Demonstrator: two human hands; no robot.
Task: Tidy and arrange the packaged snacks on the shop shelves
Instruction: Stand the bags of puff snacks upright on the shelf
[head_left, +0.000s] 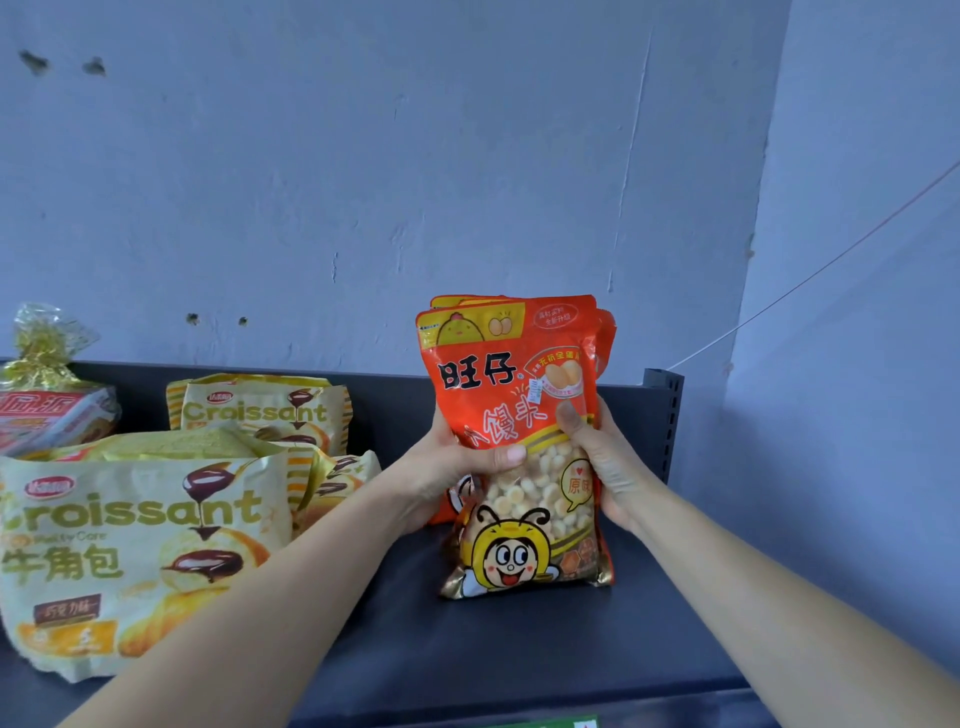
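1. Orange snack bag (511, 384) right in front of me, standing upright on the dark shelf (415, 639), its bottom edge touching the shelf surface, towards the right end.
2. It has a clear window in the lower half showing small round biscuits, with a cartoon bee face below.
3. More orange bags (470, 302) are stacked close behind it; I see their top edges peeking above and to the sides, but I cannot count them.
4. My left hand (457, 470) grips the front bag from its left side: thumb laid flat across the front at the top of the window, fingers curled behind, out of my sight.
5. My right hand (605, 462) grips the right edge, thumb pressed on the front higher up, fingers wrapped round the back.
6. Both forearms reach in from the bottom of the view.
7. Over on the left, croissant bags (140, 535), pale yellow: a big one near the front edge, others leaning behind it, well apart from the orange stack.
8. Far left, a gold-tied packet (47, 374) sits at the back.
9. Shelf post (664, 415) stands just right of my right hand, against the blue wall (363, 182).
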